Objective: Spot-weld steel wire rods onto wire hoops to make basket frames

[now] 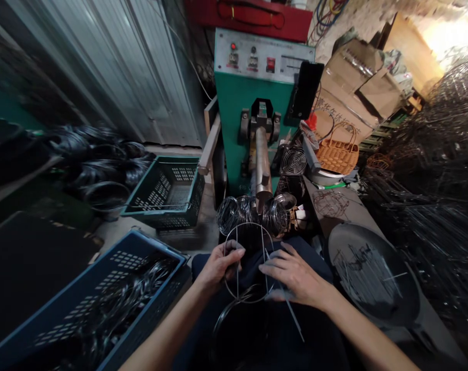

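A round wire frame (237, 278) with two straight wires across it is held upright over the person's lap. My left hand (224, 263) pinches its left side between thumb and fingers. At its right side my right hand (291, 273) is curled round a loose straight rod (293, 312), which slants down to the right from the frame. Several wire rings (224, 319) lie on the lap below. Just beyond the frame the metal arm (262, 159) of a green machine (234, 123) points toward me; the frame's top edge is near its tip.
Wire coils (274, 216) sit under the machine arm. At left are a green crate (166, 219) and a blue crate (141, 242) of wire rings. A black pan (346, 232) with short rods is at right, near a wicker basket (338, 157) and cardboard boxes (346, 98).
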{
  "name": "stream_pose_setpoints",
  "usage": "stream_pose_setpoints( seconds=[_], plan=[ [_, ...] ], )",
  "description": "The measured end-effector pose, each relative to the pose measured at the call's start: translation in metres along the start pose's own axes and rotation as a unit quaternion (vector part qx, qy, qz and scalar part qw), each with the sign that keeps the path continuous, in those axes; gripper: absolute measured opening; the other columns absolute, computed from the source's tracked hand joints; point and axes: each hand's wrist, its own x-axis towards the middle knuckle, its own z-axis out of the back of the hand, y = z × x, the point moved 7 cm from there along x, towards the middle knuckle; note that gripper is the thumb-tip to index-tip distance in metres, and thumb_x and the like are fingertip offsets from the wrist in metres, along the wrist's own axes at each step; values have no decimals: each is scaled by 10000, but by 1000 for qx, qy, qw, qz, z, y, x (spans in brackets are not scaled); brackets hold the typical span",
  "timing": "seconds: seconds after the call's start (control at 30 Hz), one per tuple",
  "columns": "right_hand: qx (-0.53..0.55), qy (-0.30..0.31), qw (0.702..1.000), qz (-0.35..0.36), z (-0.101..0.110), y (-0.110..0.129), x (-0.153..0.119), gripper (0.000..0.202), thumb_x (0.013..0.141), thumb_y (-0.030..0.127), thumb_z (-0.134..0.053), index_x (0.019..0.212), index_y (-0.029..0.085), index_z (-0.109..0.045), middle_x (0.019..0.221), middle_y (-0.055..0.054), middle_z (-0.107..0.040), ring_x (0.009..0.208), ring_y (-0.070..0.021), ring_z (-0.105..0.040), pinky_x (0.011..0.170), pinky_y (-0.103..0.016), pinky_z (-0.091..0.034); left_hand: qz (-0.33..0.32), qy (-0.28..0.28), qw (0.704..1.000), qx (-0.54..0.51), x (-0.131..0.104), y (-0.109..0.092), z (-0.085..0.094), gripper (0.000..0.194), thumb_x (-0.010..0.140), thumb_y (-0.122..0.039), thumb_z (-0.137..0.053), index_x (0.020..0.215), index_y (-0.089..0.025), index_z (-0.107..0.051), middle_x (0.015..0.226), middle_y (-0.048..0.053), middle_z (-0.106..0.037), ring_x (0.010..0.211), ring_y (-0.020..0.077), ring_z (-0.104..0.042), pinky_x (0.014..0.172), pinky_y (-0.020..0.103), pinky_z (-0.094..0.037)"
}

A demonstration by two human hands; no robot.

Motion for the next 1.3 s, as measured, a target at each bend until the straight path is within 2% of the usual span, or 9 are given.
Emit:
stream_pose_setpoints(
  seconds=[0.27,0.63,0.83,1.03,1.13,1.2,1.3],
  plan=[
    [-8,-15,999,32,13,-7,10,546,816,442,-673,1286,226,-499,1125,-72,-644,1086,-230,-526,1056,-472,-302,-22,-5,1000,-19,8,-14,-5,302,674,-382,-735,721,-160,-536,442,-54,-528,279,8,-271,300,141,-167],
    [-11,-21,999,36,18,-20,19,549,794,466,-690,1265,239,-521,1070,-47,-660,1055,-212,-557,1052,-439,-316,-25,3,999,-40,24,-15,-2,302,672,-378,-738,727,-172,-523,429,-60,-536,255,4,-246,287,143,-136],
    [-4,-30,999,31,19,-20,20,491,808,495,-665,1219,250,-553,1072,-46,-656,1072,-221,-544,1067,-447,-271,-18,-2,999,-47,21,-16,-3,247,704,-339,-721,739,-177,-539,450,-53,-556,254,4,-252,287,146,-122],
    [-20,-42,999,12,16,-25,23,528,806,524,-651,1265,288,-539,1088,-69,-607,998,-238,-524,896,-397,-412,-19,-17,1000,-14,25,-26,3,259,663,-337,-749,726,-174,-558,463,-61,-531,274,16,-308,292,153,-165],
    [-12,-103,995,-12,19,-46,30,552,798,502,-668,1283,277,-531,1082,-90,-596,977,-252,-532,862,-409,-440,-32,-29,999,-4,45,-43,10,259,635,-317,-765,702,-173,-560,451,-76,-500,273,15,-318,293,153,-196],
    [31,-171,983,-52,25,-72,37,536,797,472,-678,1268,255,-546,1048,-88,-608,975,-252,-544,882,-418,-439,-49,-35,998,-4,64,-56,13,259,626,-301,-770,689,-171,-554,443,-83,-478,271,11,-316,289,147,-187],
    [205,-255,934,-140,25,-124,48,417,782,443,-691,1121,208,-635,896,-49,-640,878,-216,-587,837,-375,-466,-78,-28,997,-3,95,-74,16,278,611,-290,-779,677,-163,-541,434,-86,-464,263,7,-307,278,142,-159]
  ],
)
